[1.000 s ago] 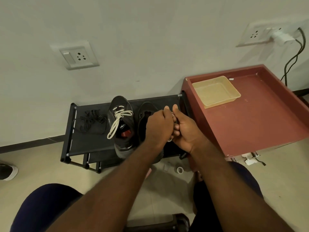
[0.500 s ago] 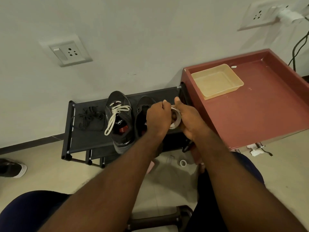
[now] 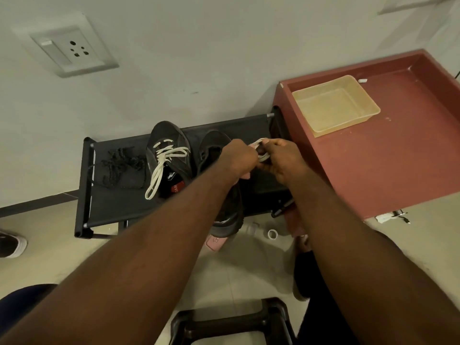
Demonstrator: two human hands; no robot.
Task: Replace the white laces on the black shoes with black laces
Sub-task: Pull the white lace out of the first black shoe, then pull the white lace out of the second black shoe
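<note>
Left hand (image 3: 239, 161), right hand (image 3: 283, 161) shifted rightward; both grips pinch coiled white lace (image 3: 263, 156) beside unlaced black shoe (image 3: 211, 148).

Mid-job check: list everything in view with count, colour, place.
rack: 1, black, by the wall
left shoe: 1, black, on rack
right shoe: 1, black, beside it
black laces: 1 pile, rack's left end
threaded lace: 1, white, in left shoe
loose lace: 1, white, between both hands
table: 1, red, right of rack
tray: 1, yellow, on table
socket: 1, white, on wall
tape roll: 1, white, on floor
left hand, right hand: 2, gripping loose lace
</note>
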